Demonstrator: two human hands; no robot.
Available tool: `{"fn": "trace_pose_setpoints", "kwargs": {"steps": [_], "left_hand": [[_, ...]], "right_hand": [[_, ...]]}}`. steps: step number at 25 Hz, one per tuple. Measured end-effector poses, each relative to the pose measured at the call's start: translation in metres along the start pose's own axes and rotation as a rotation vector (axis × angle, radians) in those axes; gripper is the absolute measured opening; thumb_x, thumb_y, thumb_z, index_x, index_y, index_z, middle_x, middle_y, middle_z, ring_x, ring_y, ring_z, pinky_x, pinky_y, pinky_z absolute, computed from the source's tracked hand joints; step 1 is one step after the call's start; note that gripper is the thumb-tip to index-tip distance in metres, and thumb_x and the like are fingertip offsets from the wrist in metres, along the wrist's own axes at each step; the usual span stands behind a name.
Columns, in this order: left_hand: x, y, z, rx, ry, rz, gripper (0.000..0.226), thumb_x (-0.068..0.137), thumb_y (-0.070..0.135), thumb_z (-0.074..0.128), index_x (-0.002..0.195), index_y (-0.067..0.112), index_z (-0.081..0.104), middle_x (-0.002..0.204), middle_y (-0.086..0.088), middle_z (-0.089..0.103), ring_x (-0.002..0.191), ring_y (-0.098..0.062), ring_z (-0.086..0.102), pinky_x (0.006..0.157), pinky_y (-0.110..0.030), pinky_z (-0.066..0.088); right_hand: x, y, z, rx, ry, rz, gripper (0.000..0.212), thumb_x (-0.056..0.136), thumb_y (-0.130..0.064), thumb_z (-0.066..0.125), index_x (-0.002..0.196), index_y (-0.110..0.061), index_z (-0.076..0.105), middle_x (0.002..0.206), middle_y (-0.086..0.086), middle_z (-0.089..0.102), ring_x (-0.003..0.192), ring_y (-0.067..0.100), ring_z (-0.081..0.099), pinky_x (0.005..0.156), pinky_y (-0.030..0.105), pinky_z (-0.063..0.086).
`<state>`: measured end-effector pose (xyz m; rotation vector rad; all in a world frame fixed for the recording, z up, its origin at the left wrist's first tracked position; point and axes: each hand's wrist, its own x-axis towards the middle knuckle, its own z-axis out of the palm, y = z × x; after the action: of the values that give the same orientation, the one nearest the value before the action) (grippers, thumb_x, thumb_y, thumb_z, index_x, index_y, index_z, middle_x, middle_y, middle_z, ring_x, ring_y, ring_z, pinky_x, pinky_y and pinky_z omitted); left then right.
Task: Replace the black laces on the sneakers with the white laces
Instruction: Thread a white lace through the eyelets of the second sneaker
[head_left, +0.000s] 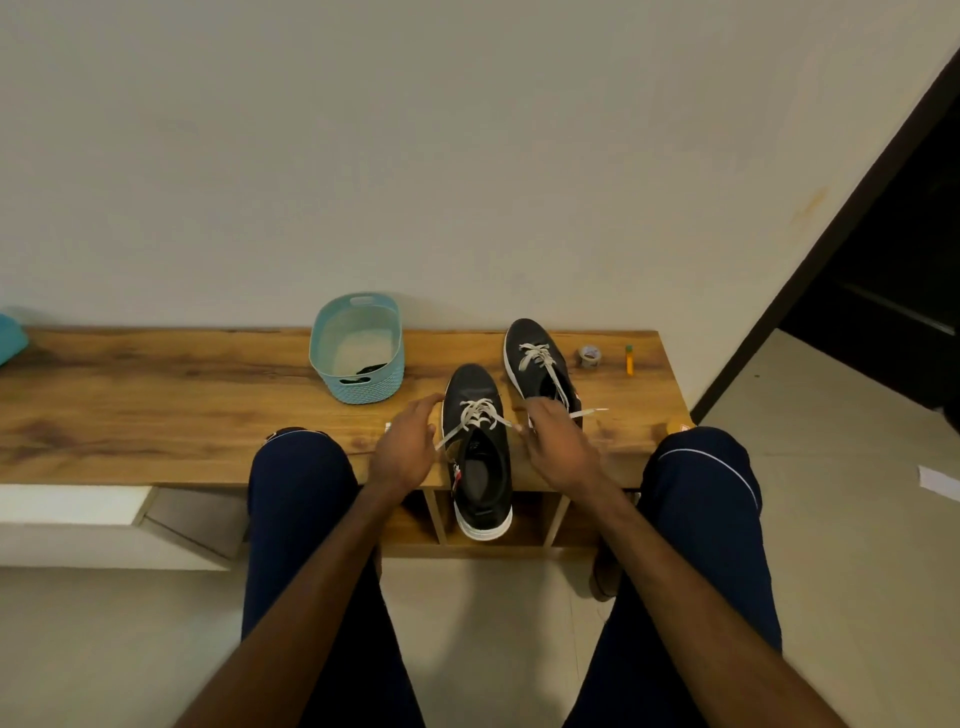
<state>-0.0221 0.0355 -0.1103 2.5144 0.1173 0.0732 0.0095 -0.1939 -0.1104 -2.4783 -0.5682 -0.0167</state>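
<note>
The left hand has its fingers curled on the left end of the lace. The right hand is closed round the right end, though its back hides the pinch itself. Both ends run out from the near sneaker, which lies between the hands with its heel overhanging the bench edge at six o'clock.

The lace looks flat, limp and light, so it can only be pulled, never pushed. I would hold it close to the stiff tips and draw both sides evenly. The sneaker is light too and may slide or tip off the edge under a hard tug, so steady it at the collar.

The far sneaker, at one o'clock, is also laced white. At ten o'clock is a basket holding what look like the black laces.
</note>
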Motion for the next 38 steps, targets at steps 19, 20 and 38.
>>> {"fn": "trace_pose_setpoints", "kwargs": {"steps": [19, 20, 38], "left_hand": [[0.027, -0.006, -0.014, 0.443, 0.022, -0.257, 0.009, 0.094, 0.018, 0.062, 0.093, 0.025, 0.066, 0.096, 0.001, 0.066, 0.092, -0.02, 0.06, 0.068, -0.033, 0.04], [0.026, -0.007, -0.013, 0.444, -0.057, -0.26, 0.009, 0.094, 0.019, 0.062, 0.094, 0.025, 0.067, 0.098, 0.001, 0.066, 0.092, -0.02, 0.06, 0.069, -0.032, 0.041], [0.021, 0.035, 0.013, -0.889, 0.079, -0.091, 0.022, 0.099, 0.021, 0.057, 0.097, 0.005, 0.072, 0.096, -0.007, 0.076, 0.097, -0.021, 0.071, 0.09, -0.033, 0.053]], "right_hand": [[0.018, 0.018, 0.005, -0.365, 0.038, 0.193, 0.025, 0.099, -0.038, 0.053, 0.104, -0.022, 0.072, 0.107, -0.001, 0.063, 0.106, 0.019, 0.052, 0.086, 0.04, 0.042], [0.018, 0.018, 0.003, -0.363, -0.028, 0.19, 0.025, 0.099, -0.037, 0.052, 0.105, -0.022, 0.071, 0.108, -0.001, 0.062, 0.107, 0.019, 0.052, 0.088, 0.041, 0.041], [0.03, -0.019, 0.025, 1.166, 0.088, 0.3, 0.018, 0.1, -0.009, 0.054, 0.104, 0.002, 0.068, 0.076, 0.005, 0.063, 0.072, 0.013, 0.058, 0.077, 0.026, 0.053]]}}
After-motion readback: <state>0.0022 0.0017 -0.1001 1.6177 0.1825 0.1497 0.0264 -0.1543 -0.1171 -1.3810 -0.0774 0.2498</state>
